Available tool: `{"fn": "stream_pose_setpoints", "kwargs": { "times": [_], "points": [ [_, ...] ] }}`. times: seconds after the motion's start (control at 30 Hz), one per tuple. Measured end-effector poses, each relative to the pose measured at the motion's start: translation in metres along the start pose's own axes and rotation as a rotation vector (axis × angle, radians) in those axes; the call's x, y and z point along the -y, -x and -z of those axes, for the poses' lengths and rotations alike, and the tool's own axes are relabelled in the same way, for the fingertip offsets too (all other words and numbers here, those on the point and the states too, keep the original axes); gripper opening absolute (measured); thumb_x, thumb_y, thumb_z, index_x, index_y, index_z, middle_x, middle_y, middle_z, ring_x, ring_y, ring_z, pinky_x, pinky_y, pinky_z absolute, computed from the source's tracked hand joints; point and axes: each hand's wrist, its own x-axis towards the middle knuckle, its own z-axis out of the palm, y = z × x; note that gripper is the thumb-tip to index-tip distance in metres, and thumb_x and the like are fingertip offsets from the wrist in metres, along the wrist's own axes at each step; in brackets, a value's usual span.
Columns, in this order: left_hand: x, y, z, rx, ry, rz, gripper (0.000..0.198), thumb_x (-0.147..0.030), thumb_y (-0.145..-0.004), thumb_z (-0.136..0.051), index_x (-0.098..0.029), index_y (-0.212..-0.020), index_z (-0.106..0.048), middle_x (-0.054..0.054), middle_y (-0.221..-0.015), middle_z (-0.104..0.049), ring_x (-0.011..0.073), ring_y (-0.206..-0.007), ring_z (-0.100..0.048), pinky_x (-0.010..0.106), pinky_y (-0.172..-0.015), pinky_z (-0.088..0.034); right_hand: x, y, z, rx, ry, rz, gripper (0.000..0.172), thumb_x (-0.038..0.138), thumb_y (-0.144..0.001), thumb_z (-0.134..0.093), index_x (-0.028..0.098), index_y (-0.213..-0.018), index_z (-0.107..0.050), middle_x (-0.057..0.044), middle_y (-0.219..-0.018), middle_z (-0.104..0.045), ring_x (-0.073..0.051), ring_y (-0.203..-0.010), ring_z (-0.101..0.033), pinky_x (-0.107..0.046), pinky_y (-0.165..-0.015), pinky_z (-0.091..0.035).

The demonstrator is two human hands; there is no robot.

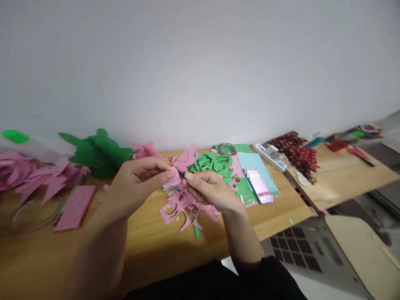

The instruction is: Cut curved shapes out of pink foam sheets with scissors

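My left hand (142,181) is closed in a pinch on a pink paper piece (174,179), just above the table. My right hand (208,188) is also closed, thumb against fingers, beside the same piece. A small dark sliver shows between the two hands; what my right fingers grip is too blurred to make out. Just beyond my fingertips stands a larger pink paper shape (186,156). Below the hands lie curved pink paper scraps (181,210) and a green strip (195,227). A heap of cut green paper strips (212,163) sits behind my right hand.
The wooden table (150,246) runs along a wall. At left are pink paper petals (59,177), a green paper form (96,154) and a pink paper stack (76,207). At right lie a tape roll (228,149), a phone (258,185), a power strip (270,156) and patterned cloth (293,152).
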Motion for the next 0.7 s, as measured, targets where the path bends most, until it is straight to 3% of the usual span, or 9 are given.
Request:
{"fn": "stream_pose_setpoints", "kwargs": {
  "times": [0.17, 0.27, 0.37, 0.5, 0.7],
  "points": [
    [0.035, -0.011, -0.025, -0.007, 0.147, 0.252, 0.001, -0.02, -0.065, -0.078, -0.02, -0.064, -0.076, 0.001, -0.068, -0.073, 0.0127, -0.068, -0.064, 0.022, -0.068, -0.051, -0.023, 0.011, 0.011, -0.174, -0.099, -0.122, 0.055, 0.068, -0.08, -0.058, 0.019, -0.055, -0.051, 0.01, -0.04, -0.032, -0.004, -0.034, -0.021, -0.019, -0.031, -0.015],
    [0.052, -0.006, -0.042, -0.032, 0.21, 0.436, 0.013, -0.024, -0.056, -0.084, -0.017, -0.064, -0.076, 0.003, -0.067, -0.073, 0.0144, -0.066, -0.065, 0.025, -0.068, -0.053, -0.038, 0.02, 0.017, -0.236, -0.188, -0.161, 0.057, 0.072, -0.076, -0.059, 0.018, -0.056, -0.052, 0.011, -0.039, -0.03, -0.004, -0.033, -0.02, -0.019, -0.03, -0.013],
    [0.063, 0.002, -0.057, -0.068, 0.243, 0.536, 0.019, -0.026, -0.049, -0.086, -0.016, -0.061, -0.075, 0.001, -0.058, -0.07, 0.0127, -0.059, -0.062, 0.024, -0.062, -0.051, -0.052, 0.028, 0.021, -0.363, -0.268, -0.131, 0.058, 0.073, -0.073, -0.06, 0.019, -0.056, -0.051, 0.012, -0.038, -0.027, -0.004, -0.032, -0.017, -0.019, -0.031, -0.011],
    [0.075, 0.012, -0.072, -0.05, 0.227, 0.554, 0.016, -0.024, -0.052, -0.086, -0.018, -0.063, -0.076, 0.002, -0.059, -0.071, 0.013, -0.061, -0.063, 0.023, -0.062, -0.05, -0.07, 0.032, 0.026, -0.587, -0.222, -0.009, 0.049, 0.063, -0.066, -0.073, 0.019, -0.06, -0.053, 0.012, -0.041, -0.031, -0.004, -0.034, -0.021, -0.02, -0.033, -0.014],
    [0.092, 0.018, -0.083, 0.009, -0.001, 0.465, 0.011, -0.029, -0.066, -0.076, -0.019, -0.072, -0.077, 0.003, -0.073, -0.075, 0.0155, -0.067, -0.065, 0.025, -0.066, -0.05, -0.082, 0.038, 0.032, -0.658, -0.164, -0.016, 0.033, 0.046, -0.069, -0.074, 0.019, -0.062, -0.055, 0.01, -0.041, -0.038, -0.006, -0.034, -0.03, -0.021, -0.034, -0.021]
  ]
}}
